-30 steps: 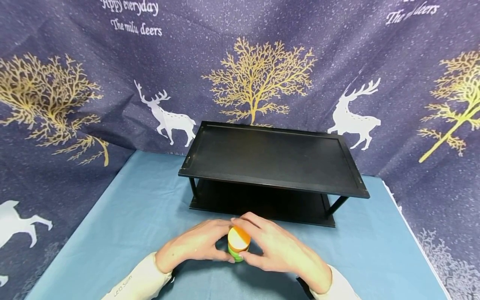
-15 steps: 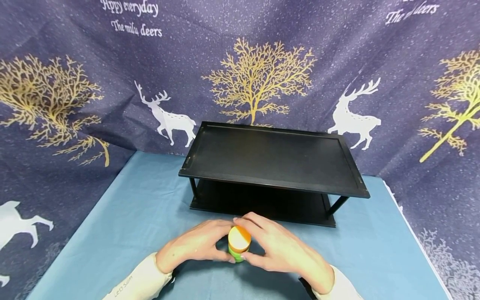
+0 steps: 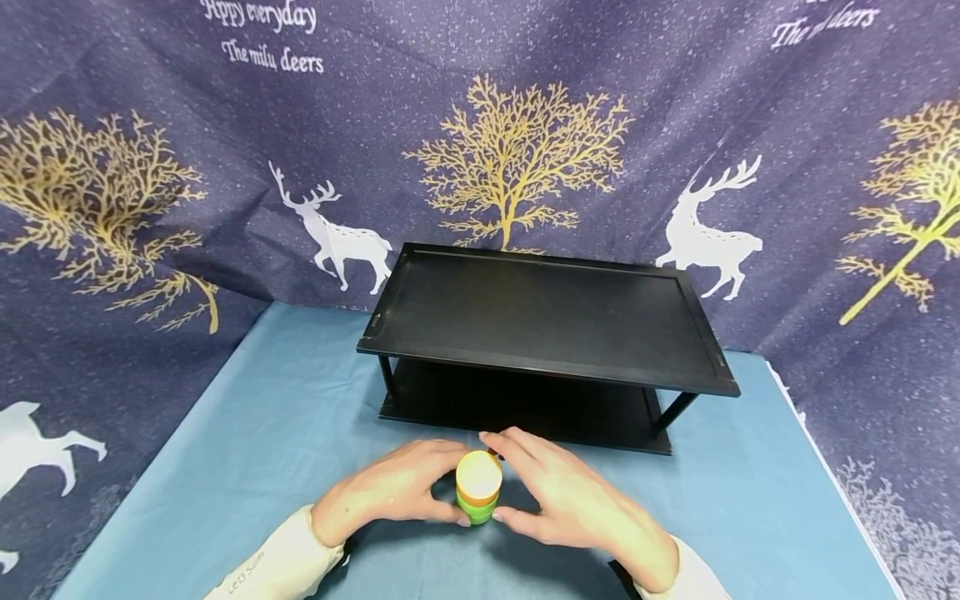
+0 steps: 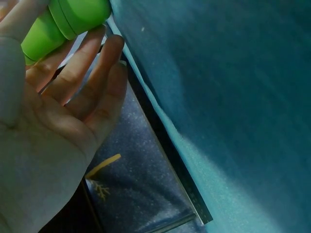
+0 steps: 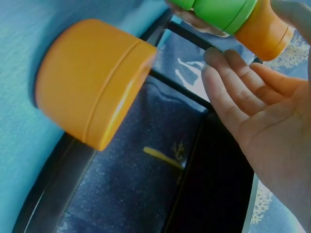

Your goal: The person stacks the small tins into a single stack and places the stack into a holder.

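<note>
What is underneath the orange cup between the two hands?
Directly beneath the orange cup sits the green part of the stack. Their meeting faces are covered, so they cannot be seen.

The head camera looks forward and down from above the counter (image 3: pixel 225 467), framing the left hand (image 3: pixel 393 485), right hand (image 3: pixel 558 492), black rack (image 3: pixel 532 317) and patterned backdrop (image 3: pixel 570 50). Each wrist camera sits close to its own hand, image tilted. All three views share the green cups (image 5: pixel 224 13) and patterned backdrop.
</note>
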Motion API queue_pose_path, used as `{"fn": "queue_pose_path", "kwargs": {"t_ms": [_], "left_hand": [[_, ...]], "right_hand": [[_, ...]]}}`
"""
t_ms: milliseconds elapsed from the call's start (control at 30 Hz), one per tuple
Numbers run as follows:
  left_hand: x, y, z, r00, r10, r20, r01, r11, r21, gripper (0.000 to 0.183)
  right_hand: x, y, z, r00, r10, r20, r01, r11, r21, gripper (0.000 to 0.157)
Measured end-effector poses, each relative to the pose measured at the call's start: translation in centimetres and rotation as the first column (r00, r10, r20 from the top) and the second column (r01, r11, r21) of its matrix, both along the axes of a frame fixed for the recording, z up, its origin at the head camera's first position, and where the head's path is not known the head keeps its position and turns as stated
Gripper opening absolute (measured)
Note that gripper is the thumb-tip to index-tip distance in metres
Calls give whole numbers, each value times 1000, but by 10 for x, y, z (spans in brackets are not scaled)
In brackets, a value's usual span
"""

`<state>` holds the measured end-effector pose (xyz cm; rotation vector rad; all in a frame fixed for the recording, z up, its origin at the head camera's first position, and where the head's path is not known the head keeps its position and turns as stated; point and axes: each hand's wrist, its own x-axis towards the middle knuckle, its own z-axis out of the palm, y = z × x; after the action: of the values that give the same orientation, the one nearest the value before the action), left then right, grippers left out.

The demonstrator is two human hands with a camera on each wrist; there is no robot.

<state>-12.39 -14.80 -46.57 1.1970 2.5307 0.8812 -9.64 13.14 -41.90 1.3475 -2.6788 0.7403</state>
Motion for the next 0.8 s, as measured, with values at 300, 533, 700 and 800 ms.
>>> {"fn": "queue_pose_path", "kwargs": {"t_ms": [300, 533, 700, 800], "left_hand": [[0, 0, 0, 1000, 15, 0, -15, 1000, -13, 53], [0, 0, 0, 1000, 14, 5, -14, 1000, -13, 56], [0, 0, 0, 1000, 13, 9, -13, 1000, -15, 59], [-1, 0, 0, 1000, 11, 9, -10, 1000, -15, 59]], "right_hand": [[-1, 8, -5, 1000, -16, -7, 16, 1000, 7, 81], [-1, 15, -8, 999, -36, -36, 37, 999, 21, 79], [-2, 20, -11, 996, -34, -78, 35, 999, 14, 74], [-2, 22, -12, 995, -31, -91, 33, 999, 12, 71]]}}
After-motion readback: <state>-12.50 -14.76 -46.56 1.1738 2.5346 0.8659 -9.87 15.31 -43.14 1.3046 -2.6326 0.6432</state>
